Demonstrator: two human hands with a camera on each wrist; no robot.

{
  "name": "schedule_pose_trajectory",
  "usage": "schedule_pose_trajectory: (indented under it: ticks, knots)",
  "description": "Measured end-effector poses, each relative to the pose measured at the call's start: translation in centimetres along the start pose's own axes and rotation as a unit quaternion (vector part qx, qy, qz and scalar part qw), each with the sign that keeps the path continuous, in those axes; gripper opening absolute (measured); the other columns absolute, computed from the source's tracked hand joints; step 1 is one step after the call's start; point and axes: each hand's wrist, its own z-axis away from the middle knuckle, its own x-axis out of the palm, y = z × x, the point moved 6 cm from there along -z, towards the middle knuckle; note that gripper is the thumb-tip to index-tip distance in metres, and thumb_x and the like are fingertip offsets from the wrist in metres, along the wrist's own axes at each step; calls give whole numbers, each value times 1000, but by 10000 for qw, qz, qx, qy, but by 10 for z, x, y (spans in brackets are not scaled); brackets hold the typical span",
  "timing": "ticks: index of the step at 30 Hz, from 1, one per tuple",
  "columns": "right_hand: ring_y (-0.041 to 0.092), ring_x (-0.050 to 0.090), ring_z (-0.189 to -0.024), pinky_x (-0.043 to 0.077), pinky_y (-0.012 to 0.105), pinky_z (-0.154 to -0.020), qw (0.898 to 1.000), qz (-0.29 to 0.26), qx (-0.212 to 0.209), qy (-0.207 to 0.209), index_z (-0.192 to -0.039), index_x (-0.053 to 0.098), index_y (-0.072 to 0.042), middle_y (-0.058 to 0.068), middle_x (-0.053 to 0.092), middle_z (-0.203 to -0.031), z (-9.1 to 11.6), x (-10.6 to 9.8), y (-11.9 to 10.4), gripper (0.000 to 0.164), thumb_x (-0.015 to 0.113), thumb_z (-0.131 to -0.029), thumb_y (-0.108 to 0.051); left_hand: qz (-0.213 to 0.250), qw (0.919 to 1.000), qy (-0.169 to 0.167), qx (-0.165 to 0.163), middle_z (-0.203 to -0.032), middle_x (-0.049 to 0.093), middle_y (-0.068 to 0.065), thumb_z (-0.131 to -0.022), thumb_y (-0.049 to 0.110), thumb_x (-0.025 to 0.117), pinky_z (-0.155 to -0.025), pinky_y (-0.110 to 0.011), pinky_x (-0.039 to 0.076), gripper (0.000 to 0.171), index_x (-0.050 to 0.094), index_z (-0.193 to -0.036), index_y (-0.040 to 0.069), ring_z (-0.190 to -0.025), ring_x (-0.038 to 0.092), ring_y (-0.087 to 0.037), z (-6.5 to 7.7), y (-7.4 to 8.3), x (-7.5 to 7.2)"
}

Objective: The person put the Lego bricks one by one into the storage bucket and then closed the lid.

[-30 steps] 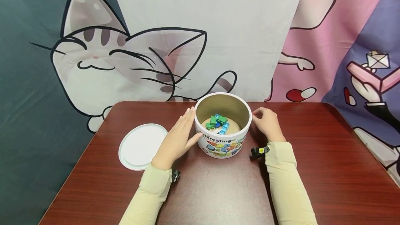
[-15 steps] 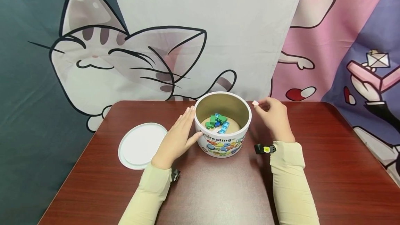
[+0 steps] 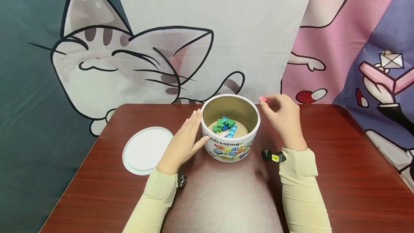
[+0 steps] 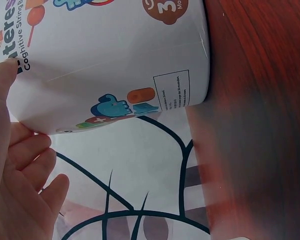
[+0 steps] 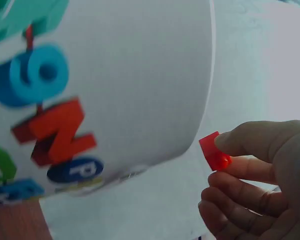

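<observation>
A round white tub (image 3: 228,152) printed with colourful pictures stands near the table's far edge. Inside it lie several green and blue toy bricks (image 3: 230,123). My left hand (image 3: 181,143) rests against the tub's left side, fingers straight, thumb on the front; the left wrist view shows its fingertips touching the wall. To the right of the rim, my right hand (image 3: 284,118) pinches a small red toy brick (image 5: 214,151) between thumb and fingers. That brick is in the air, slightly apart from the tub, and looks pinkish in the head view.
A round white lid (image 3: 147,150) lies on the table left of the tub, partly behind my left hand. The dark red wooden table (image 3: 223,197) ends just behind the tub. Beyond it hangs a cloth (image 3: 245,28) with cartoon cats.
My right hand has risen from low beside the tub to about rim height, and the small red brick has come into sight between its fingers. The left hand stays against the tub.
</observation>
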Motion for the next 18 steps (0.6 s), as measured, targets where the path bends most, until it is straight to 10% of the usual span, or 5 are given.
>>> schedule_pose_trajectory:
  ticks: [7, 18]
  knots:
    - [0, 61, -76, 49, 7, -70, 9992, -372, -166, -4, -100, 77, -4, 6, 72, -90, 2, 3, -17, 13, 77, -89, -10, -17, 10000, -28, -15, -166, 24, -13, -102, 39, 61, -124, -46, 24, 80, 22, -161, 2, -154, 18, -22, 0, 0, 0]
    - [15, 65, -78, 50, 17, -68, 9967, -498, -580, -275, -98, 77, -6, 6, 70, -89, 8, 23, -35, 11, 78, -88, -10, -52, 10000, -38, -16, -166, 25, -13, -102, 39, 61, -125, -42, 21, 80, 22, -160, 1, -154, 18, -22, 0, -1, 0]
